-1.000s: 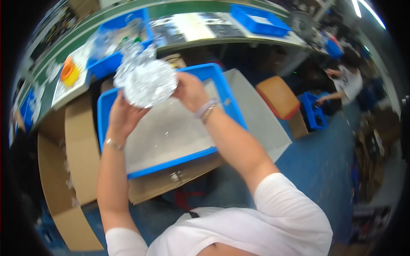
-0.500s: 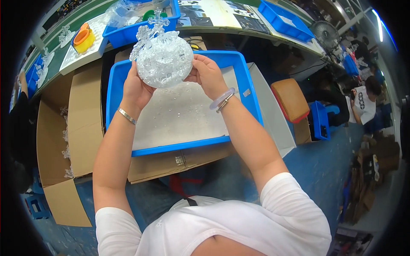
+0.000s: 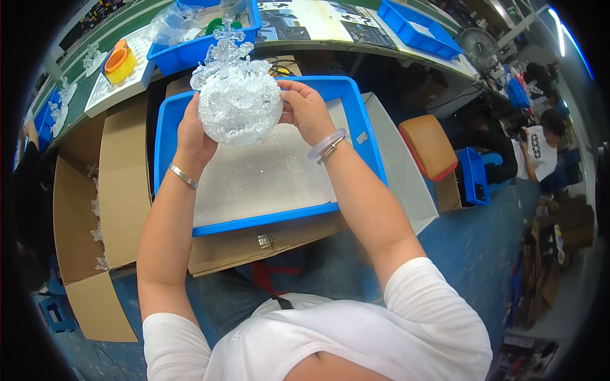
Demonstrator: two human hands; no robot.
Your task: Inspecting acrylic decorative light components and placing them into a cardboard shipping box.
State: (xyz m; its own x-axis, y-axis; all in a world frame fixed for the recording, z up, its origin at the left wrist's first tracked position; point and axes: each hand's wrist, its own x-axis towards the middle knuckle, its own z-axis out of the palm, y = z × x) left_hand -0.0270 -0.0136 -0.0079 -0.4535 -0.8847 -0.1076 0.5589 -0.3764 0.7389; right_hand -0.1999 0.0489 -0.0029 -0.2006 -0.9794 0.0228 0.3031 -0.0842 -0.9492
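Note:
A clear plastic ornament [image 3: 240, 105] with a round, textured disc and a branching piece at its top is held up over a blue tray [image 3: 273, 223]. My left hand [image 3: 196, 134] grips the disc's left edge, its fingers partly hidden behind it. On the right edge, my right hand [image 3: 306, 109] pinches the disc between thumb and fingers. Small clear bits lie scattered on the tray's pale bottom.
An open cardboard box [image 3: 117, 190] with clear pieces stands at left. Behind are a blue bin [image 3: 175, 58], a yellow tape roll [image 3: 119, 66] and a workbench [image 3: 318, 25]. A padded stool [image 3: 429, 146] stands right; people sit farther off.
The ornament has tilted so its disc faces me more squarely, and it sits slightly lower and to the left in view. Both hands have kept their hold.

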